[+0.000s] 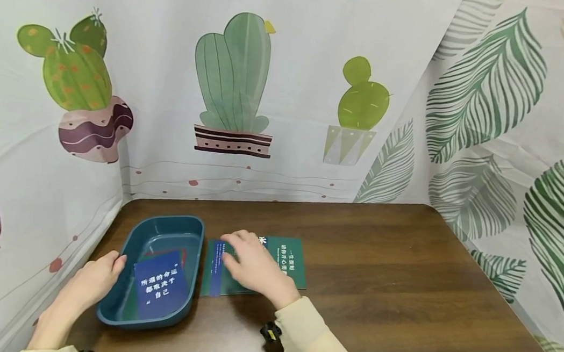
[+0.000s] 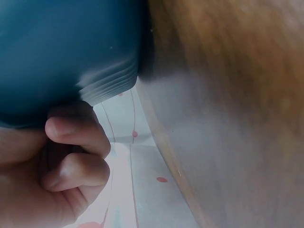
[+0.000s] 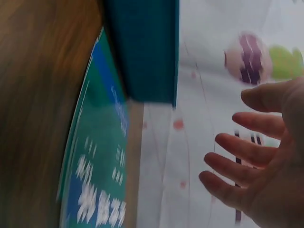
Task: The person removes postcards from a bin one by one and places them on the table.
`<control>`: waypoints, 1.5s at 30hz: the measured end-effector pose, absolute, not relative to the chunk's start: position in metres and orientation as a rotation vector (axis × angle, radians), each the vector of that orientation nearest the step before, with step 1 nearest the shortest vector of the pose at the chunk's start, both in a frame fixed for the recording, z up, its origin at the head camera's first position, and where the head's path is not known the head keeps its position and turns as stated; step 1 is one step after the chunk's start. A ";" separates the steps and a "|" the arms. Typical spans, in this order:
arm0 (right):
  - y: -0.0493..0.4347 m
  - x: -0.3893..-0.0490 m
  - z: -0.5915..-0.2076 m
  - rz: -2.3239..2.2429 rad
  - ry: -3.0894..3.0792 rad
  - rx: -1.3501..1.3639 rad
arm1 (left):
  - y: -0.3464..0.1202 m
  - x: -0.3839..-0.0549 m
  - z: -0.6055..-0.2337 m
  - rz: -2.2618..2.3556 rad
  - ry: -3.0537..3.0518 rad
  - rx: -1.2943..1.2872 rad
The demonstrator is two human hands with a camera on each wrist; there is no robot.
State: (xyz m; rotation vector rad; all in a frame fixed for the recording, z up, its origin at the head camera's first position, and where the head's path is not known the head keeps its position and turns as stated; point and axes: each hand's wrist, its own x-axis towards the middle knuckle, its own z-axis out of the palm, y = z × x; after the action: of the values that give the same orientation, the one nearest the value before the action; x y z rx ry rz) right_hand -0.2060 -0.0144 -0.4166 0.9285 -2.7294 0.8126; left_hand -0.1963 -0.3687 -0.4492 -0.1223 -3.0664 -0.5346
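Note:
A dark teal plastic basin stands at the left of the table. My left hand grips its left rim, and in the left wrist view curled fingers press against the wall of the basin. Inside lies a blue booklet with white Chinese writing, over others with green and red edges. To the right of the basin, my right hand hovers over a green booklet with a blue band. The right wrist view shows this hand with spread fingers, holding nothing, apart from the booklet.
The brown wooden table extends to the right. Behind it and at the sides hangs a white cloth printed with cacti and leaves. Beneath the right forearm a small black strap piece shows at the wrist.

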 end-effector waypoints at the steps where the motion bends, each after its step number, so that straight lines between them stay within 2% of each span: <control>1: -0.023 -0.206 -0.415 0.731 -2.722 0.981 | -0.369 -0.196 -0.449 -0.535 -3.063 -0.124; 8: -0.083 -0.202 -0.428 0.163 -2.632 1.329 | -0.370 -0.196 -0.451 -0.533 -3.056 -0.135; 12: -0.106 -0.201 -0.438 -0.016 -2.627 1.378 | -0.369 -0.196 -0.451 -0.530 -3.051 -0.139; 17: -0.130 -0.203 -0.442 -0.122 -2.783 1.267 | -0.370 -0.196 -0.452 -0.526 -3.039 -0.134; 28: -0.176 -0.199 -0.449 -0.609 -3.220 0.754 | -0.370 -0.195 -0.450 -0.539 -3.055 -0.129; 35: -0.184 -0.199 -0.453 -0.839 -3.177 0.699 | -0.368 -0.195 -0.449 -0.559 -3.068 -0.130; 45: -0.185 -0.205 -0.463 -0.532 -3.091 0.695 | -0.369 -0.197 -0.448 -0.576 -3.104 -0.122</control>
State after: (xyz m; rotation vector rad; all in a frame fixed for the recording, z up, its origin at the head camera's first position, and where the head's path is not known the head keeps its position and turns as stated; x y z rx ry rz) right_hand -0.2047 -0.1846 -0.4631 0.6950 -3.0911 -0.5320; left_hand -0.1968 -0.3688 -0.4477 -0.1221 -3.1039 -0.5761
